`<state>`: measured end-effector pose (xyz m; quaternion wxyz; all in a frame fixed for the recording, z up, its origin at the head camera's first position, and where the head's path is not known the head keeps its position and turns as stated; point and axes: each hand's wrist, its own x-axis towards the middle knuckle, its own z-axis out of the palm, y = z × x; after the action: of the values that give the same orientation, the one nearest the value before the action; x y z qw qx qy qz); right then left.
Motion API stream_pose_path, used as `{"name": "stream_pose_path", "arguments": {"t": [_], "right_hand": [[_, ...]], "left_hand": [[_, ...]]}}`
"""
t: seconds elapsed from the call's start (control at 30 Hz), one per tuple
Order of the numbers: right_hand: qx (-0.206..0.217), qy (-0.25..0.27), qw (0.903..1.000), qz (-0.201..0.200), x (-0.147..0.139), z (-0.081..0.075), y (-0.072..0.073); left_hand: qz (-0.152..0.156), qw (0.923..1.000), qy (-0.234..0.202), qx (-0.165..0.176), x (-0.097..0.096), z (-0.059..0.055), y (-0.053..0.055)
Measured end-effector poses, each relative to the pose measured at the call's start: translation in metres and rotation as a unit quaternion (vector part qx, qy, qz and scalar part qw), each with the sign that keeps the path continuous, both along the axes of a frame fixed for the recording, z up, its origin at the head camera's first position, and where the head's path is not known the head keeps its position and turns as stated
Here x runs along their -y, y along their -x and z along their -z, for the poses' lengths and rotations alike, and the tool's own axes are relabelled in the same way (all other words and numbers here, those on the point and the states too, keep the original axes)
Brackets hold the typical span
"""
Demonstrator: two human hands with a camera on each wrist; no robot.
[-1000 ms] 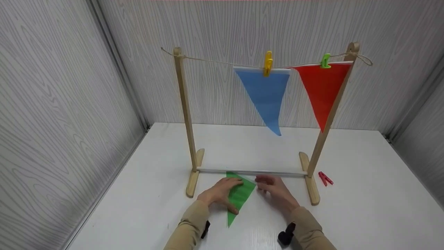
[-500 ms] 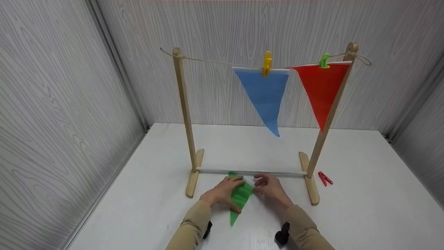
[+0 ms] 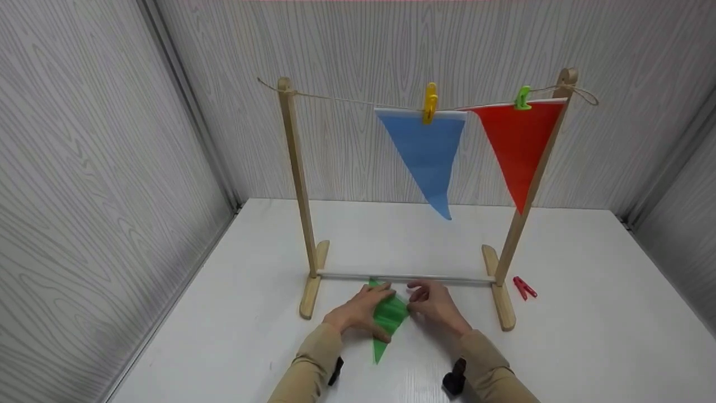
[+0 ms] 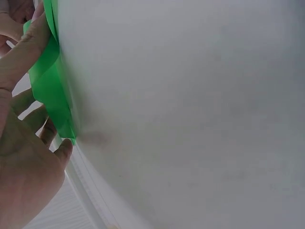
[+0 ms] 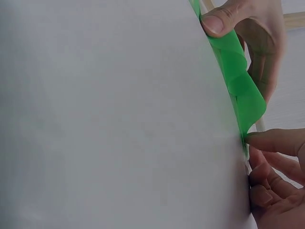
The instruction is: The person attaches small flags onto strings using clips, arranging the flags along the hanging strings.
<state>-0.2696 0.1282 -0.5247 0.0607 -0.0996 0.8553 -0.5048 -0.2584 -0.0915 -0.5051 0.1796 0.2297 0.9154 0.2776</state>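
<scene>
A green pennant (image 3: 390,314) lies on the white table in front of the wooden stand, its narrow tip towards me. Over its left part spreads my left hand (image 3: 359,312); the right wrist view shows that thumb (image 5: 215,24) pressing the fabric near the tip. At the right corner my right hand (image 3: 439,308) pinches the pennant, thumb at the edge and the other fingers bent close by. Between the hands the fabric (image 5: 250,102) bulges up off the table in a fold.
A blue pennant (image 3: 426,151) under a yellow clothespin (image 3: 430,103) and a red pennant (image 3: 523,145) under a green clothespin (image 3: 523,98) hang from the string. The stand's white crossbar (image 3: 458,278) runs just beyond the hands. A red clothespin (image 3: 524,287) lies right of the stand.
My right hand has come in to the left and taken the green pennant's corner. The pennant has shifted slightly right and buckled into folds; my left hand moved slightly right with it.
</scene>
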Motion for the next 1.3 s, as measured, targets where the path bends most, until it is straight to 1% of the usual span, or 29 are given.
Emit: {"name": "stream_pose_path", "arguments": {"t": [0.23, 0.4, 0.5, 0.6, 0.67, 0.77, 0.87, 1.03, 1.13, 1.23, 1.3], "right_hand": [[0.001, -0.021, 0.9996, -0.017, 0.0, 0.0, 0.003], [-0.016, -0.019, 0.9995, -0.021, -0.001, 0.001, 0.004], [-0.033, -0.014, 0.9992, -0.018, -0.001, 0.003, 0.004], [-0.045, -0.012, 0.9989, -0.01, -0.002, 0.005, 0.005], [-0.045, -0.01, 0.9989, -0.001, -0.003, 0.005, 0.005], [-0.043, -0.003, 0.9988, 0.022, -0.003, 0.006, 0.006], [-0.045, 0.009, 0.9978, 0.048, -0.004, 0.007, 0.006], [-0.057, 0.039, 0.9941, 0.084, -0.006, 0.008, 0.007], [-0.063, 0.064, 0.9907, 0.102, -0.008, 0.006, 0.007], [-0.074, 0.088, 0.9868, 0.113, -0.01, 0.003, 0.008], [-0.083, 0.105, 0.9841, 0.117, -0.01, 0.0, 0.009]], "left_hand": [[-0.004, 1.0, -0.006, 0.006, 0.0, 0.0, -0.001], [-0.005, 0.9999, -0.011, 0.007, 0.001, 0.001, -0.001], [-0.001, 0.9999, -0.01, 0.001, 0.001, 0.001, 0.0], [0.002, 0.9999, -0.003, -0.012, 0.001, 0.0, 0.0], [0.002, 0.9997, 0.008, -0.024, 0.001, 0.0, 0.001], [-0.001, 0.9988, 0.023, -0.043, 0.001, 0.002, 0.001], [-0.008, 0.9981, 0.021, -0.057, 0.003, 0.003, 0.0], [-0.031, 0.9973, -0.026, -0.062, 0.006, 0.004, -0.001], [-0.045, 0.9952, -0.061, -0.063, 0.008, 0.004, 0.001], [-0.07, 0.9904, -0.107, -0.052, 0.01, 0.002, 0.003], [-0.089, 0.9845, -0.146, -0.038, 0.011, 0.001, 0.005]]}}
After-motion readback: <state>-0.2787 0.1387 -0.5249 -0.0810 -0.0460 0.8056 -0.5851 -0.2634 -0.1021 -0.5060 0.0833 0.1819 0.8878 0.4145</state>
